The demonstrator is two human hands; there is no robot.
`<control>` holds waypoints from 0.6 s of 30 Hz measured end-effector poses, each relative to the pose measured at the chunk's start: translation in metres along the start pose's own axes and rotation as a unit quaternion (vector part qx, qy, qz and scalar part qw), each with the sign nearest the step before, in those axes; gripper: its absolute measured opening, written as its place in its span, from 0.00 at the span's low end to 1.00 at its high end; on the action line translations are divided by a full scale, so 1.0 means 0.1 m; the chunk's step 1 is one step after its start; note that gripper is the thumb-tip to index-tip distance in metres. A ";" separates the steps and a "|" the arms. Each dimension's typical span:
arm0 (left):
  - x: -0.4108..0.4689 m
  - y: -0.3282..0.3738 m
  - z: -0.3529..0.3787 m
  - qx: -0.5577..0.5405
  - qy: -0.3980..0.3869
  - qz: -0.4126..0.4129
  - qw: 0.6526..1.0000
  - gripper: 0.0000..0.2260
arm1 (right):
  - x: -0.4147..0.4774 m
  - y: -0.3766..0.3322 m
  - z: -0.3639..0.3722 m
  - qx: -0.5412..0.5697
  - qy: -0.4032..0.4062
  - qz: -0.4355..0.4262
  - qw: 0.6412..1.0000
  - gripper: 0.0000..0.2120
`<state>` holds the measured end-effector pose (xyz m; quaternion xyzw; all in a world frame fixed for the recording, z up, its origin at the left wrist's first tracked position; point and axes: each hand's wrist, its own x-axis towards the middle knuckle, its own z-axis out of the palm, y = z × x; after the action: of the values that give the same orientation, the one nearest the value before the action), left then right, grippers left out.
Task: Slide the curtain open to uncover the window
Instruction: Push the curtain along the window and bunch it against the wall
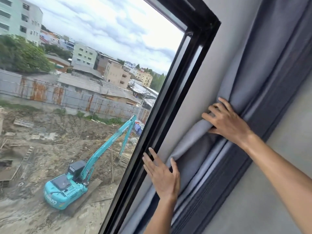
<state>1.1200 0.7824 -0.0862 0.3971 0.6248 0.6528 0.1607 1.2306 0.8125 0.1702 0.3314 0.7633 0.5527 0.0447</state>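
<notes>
Through the window I can make out lettering only on the turquoise excavator (67, 188) outside. There are white characters along its rear counterweight, but they are too distorted for me to read as a word. More white marking runs along the upper part of its boom (125, 130), also too small to make out. I can read nothing else.

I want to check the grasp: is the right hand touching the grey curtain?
Touching. The head view shows the right hand with its fingers curled around a bunched fold of the grey curtain, with no gap between them.
</notes>
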 end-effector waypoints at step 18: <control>-0.10 0.13 0.08 -0.042 -0.149 0.161 0.975 0.34 | 0.39 -0.12 -0.17 -0.067 -0.083 -0.043 0.993 0.23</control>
<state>1.1355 0.7792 -0.0782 0.5782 0.4932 0.6296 0.1611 1.1877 0.8187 0.1782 0.3388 0.7322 0.5706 0.1535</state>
